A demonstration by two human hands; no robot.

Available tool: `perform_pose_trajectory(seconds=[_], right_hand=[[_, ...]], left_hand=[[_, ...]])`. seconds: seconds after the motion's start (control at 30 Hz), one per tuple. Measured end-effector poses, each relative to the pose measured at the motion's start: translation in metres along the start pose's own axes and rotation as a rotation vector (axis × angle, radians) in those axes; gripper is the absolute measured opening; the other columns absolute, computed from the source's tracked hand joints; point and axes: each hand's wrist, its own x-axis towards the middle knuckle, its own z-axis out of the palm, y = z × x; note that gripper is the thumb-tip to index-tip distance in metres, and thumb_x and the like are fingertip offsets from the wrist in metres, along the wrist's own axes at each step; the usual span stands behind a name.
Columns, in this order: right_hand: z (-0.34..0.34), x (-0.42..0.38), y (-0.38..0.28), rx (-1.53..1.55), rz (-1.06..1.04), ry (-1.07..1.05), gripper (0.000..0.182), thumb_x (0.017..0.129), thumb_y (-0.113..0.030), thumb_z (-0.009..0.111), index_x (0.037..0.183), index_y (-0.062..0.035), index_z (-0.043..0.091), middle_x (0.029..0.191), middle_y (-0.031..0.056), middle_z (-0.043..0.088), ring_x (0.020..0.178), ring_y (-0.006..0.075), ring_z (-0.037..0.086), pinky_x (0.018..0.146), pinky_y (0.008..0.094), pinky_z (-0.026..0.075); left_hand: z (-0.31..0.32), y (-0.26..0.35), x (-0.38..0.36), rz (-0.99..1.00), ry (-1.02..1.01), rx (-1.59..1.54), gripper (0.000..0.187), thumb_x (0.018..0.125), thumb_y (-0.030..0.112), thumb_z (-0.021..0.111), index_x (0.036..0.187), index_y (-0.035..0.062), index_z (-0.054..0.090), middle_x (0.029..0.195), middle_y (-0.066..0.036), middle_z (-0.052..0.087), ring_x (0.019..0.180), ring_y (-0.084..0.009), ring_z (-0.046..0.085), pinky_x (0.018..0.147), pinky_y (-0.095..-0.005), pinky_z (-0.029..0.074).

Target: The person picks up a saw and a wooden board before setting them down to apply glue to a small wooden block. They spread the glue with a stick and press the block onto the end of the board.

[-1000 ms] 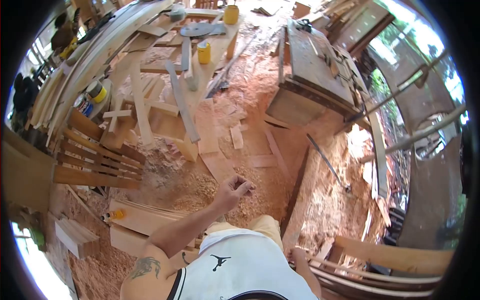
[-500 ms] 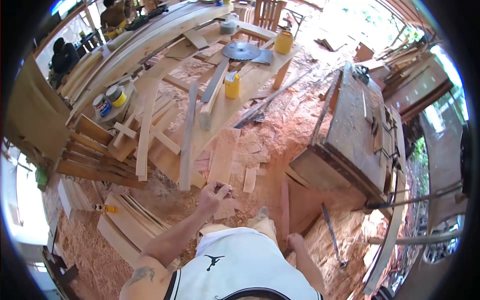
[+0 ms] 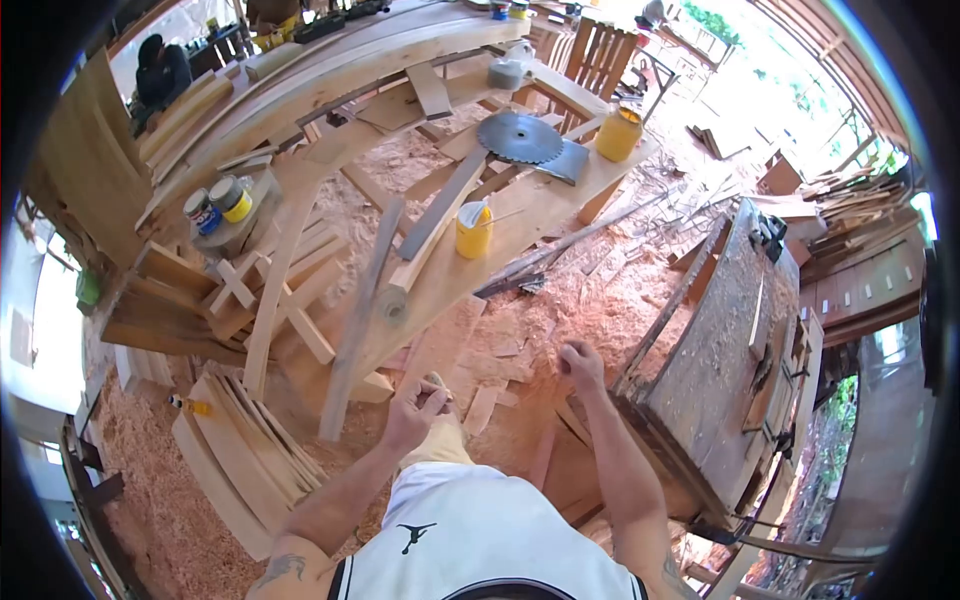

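My left hand [image 3: 416, 412] is in front of my body with thumb and fingers pinched together. Whatever lies between them, if anything, is too small to make out. My right hand [image 3: 581, 366] is raised over the sawdust floor, its fingers curled in, and nothing shows in it. Both hands are apart from the wooden workbench [image 3: 440, 318] ahead. On that bench stands a yellow container [image 3: 474, 236] with thin sticks in its open top. Behind it lie a circular saw blade [image 3: 505, 135] and a second yellow container [image 3: 618, 137].
A dust-covered machine table [image 3: 705, 330] stands at the right. Curved boards [image 3: 235, 450] lie on the floor at the left, with a small yellow bottle [image 3: 192, 405] on them. Two cans [image 3: 232, 200] sit at the bench's left. A person [image 3: 160, 72] is at the back left.
My view has moved forward, so the bench looks nearer. My right hand has swung up and forward from beside my hip. My left hand remains pinched.
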Motion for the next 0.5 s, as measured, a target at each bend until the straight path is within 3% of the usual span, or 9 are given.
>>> perform_pose_trajectory(seconds=[0.33, 0.5], right_hand=[[0.133, 0.176, -0.112, -0.018, 0.012, -0.155, 0.069, 0.091, -0.017, 0.078, 0.146, 0.0074, 0.043, 0.088, 0.0061, 0.066, 0.07, 0.0119, 0.062, 0.059, 0.027, 0.051], [0.17, 0.223, -0.116, -0.101, -0.019, -0.09, 0.057, 0.093, -0.022, 0.077, 0.139, 0.0017, 0.055, 0.092, 0.0076, 0.071, 0.073, 0.012, 0.065, 0.063, 0.0265, 0.053]], left_hand=[[-0.002, 0.054, 0.158, -0.084, 0.027, -0.061, 0.021, 0.101, 0.017, 0.068, 0.103, -0.004, 0.066, 0.093, -0.011, 0.074, 0.084, -0.0155, 0.073, 0.076, -0.0276, 0.058], [-0.02, 0.081, 0.194, -0.104, -0.023, -0.088, 0.022, 0.1, 0.017, 0.068, 0.103, -0.0045, 0.066, 0.095, -0.012, 0.074, 0.085, -0.0161, 0.074, 0.077, -0.0282, 0.059]])
